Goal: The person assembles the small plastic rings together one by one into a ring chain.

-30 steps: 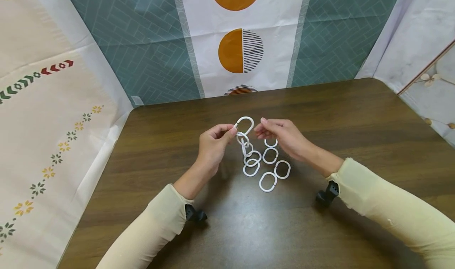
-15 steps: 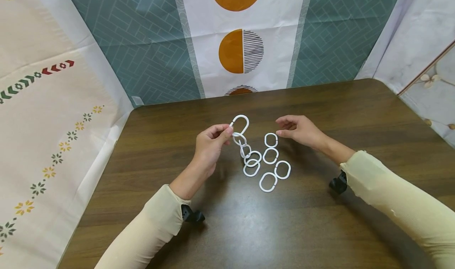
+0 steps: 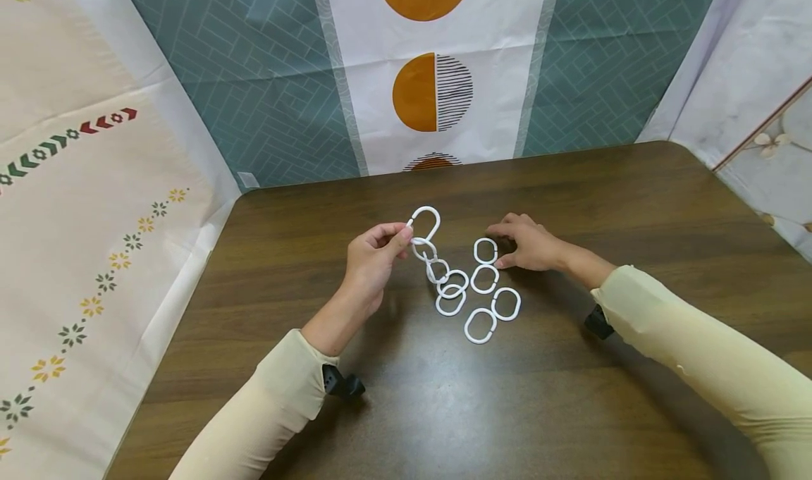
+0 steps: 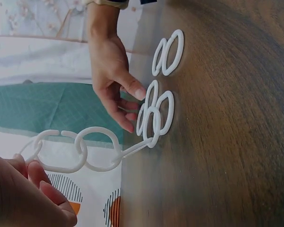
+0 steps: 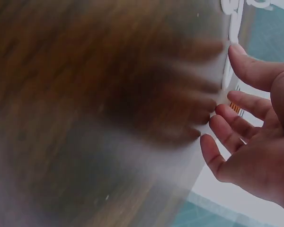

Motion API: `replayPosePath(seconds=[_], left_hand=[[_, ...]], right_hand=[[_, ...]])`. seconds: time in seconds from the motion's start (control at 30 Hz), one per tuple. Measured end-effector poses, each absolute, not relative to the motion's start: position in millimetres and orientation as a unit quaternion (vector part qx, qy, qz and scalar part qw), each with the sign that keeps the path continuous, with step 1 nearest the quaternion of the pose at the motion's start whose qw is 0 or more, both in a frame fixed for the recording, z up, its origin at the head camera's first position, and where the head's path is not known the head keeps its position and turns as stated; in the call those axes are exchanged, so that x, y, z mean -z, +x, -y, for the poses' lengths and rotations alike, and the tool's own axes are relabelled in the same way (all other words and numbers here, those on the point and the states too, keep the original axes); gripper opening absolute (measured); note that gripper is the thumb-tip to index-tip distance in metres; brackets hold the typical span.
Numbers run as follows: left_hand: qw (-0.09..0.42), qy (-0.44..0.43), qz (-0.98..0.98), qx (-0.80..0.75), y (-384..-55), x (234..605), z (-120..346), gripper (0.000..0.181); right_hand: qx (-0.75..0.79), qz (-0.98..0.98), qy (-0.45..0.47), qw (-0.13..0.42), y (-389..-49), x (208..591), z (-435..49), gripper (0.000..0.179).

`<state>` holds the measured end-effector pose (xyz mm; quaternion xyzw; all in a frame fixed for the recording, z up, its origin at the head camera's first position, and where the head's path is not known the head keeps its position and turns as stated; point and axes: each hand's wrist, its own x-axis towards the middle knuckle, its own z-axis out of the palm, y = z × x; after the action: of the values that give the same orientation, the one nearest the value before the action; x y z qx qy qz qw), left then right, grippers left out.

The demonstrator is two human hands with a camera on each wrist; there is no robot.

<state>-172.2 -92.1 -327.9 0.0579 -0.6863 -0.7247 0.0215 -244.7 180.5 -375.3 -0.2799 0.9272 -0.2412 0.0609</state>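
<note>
Pinching a chain (image 4: 84, 149), left hand (image 3: 374, 256) shows (head, left wrist only).

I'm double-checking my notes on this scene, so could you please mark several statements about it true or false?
1. The left hand pinches a chain of white links. True.
2. The right hand is near some separate links. True.
3. The right hand grips a link. False: it holds nothing.
4. The table is brown. True.
5. The whole chain lies on the table. False: its upper end is raised.
</note>
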Motion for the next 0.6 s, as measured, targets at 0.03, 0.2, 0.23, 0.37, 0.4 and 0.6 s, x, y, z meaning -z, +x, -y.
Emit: replayPosePath(seconds=[0.03,0.2,0.23,0.37,0.4,0.6], left_hand=[[0.021,0.059,0.687,0.724,-172.6,328.5,92.4,0.018],[0.017,0.062,0.692,0.719,-172.5,328.1,92.2,0.017],[0.017,0.062,0.692,0.719,-172.3,327.9,92.0,0.018],[0.015,0.063,0.692,0.719,-171.9,327.6,91.6,0.017],[0.015,0.063,0.691,0.72,-171.9,327.7,91.4,0.017],[0.014,0.061,0.682,0.728,-172.3,329.0,89.9,0.016]], right_hand=[[0.231,-0.929,-0.282,0.058,-244.2,375.7,-178.4,0.058],[0.194,-0.934,-0.297,0.039,-243.6,379.1,-169.4,0.061],[0.191,-0.934,-0.3,0.034,-243.2,379.5,-168.5,0.061],[0.19,-0.934,-0.301,0.018,-241.8,380.5,-166.1,0.059],[0.19,-0.934,-0.301,0.015,-241.6,380.7,-165.9,0.058],[0.175,-0.937,-0.303,0.006,-239.8,380.2,-164.2,0.052]])
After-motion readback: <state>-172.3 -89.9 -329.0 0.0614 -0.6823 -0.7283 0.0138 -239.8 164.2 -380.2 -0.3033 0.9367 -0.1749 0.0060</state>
